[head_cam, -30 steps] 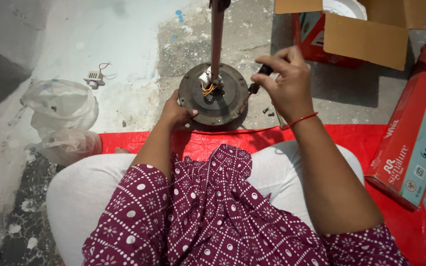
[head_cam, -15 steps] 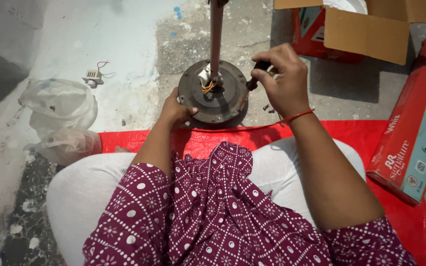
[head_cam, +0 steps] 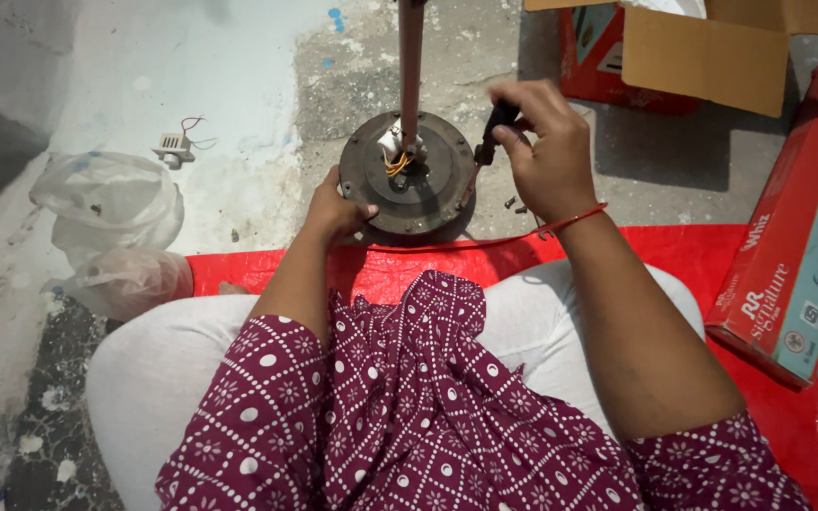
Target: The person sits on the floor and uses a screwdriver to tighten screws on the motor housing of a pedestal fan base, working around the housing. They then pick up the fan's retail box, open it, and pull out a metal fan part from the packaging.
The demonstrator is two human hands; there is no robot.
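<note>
- Motor [head_cam: 418,189]: round, dark, rusty disc standing on the concrete floor [head_cam: 257,85], just past the front edge of the red sheet [head_cam: 788,416]. Yellow and white wires [head_cam: 396,156] bunch at its hub.
- Rod [head_cam: 411,66]: reddish-brown, rising from the hub straight toward my camera and out of the top edge; it hides a strip of the disc and floor behind it.
- Left hand [head_cam: 333,213]: fingers curled over the near-left rim of the motor, gripping it. Thumb lies on the top face.
- Right hand [head_cam: 546,151]: closed into a fist around a black-handled tool [head_cam: 492,132], held at the motor's right rim. I cannot tell the tool's tip; the fingers cover most of the handle. A red thread [head_cam: 575,222] circles the wrist.
- Screws [head_cam: 515,202]: a few small dark bits on the floor just beside the motor, under the right hand.
- Plastic bags [head_cam: 111,222]: two clear, crumpled, well to the left of the motor, one touching the sheet's left end.
- White part [head_cam: 172,147]: small, with thin red wires, on the floor above the bags, apart from the motor.
- Cardboard box [head_cam: 712,52]: open, brown flaps, top right, behind the right hand.
- Red carton [head_cam: 797,246]: long, lying at the right edge, its lower end on the sheet.
- Lap: my white trousers [head_cam: 144,369] and maroon dotted tunic [head_cam: 409,407] fill the lower frame and hide most of the sheet.
</note>
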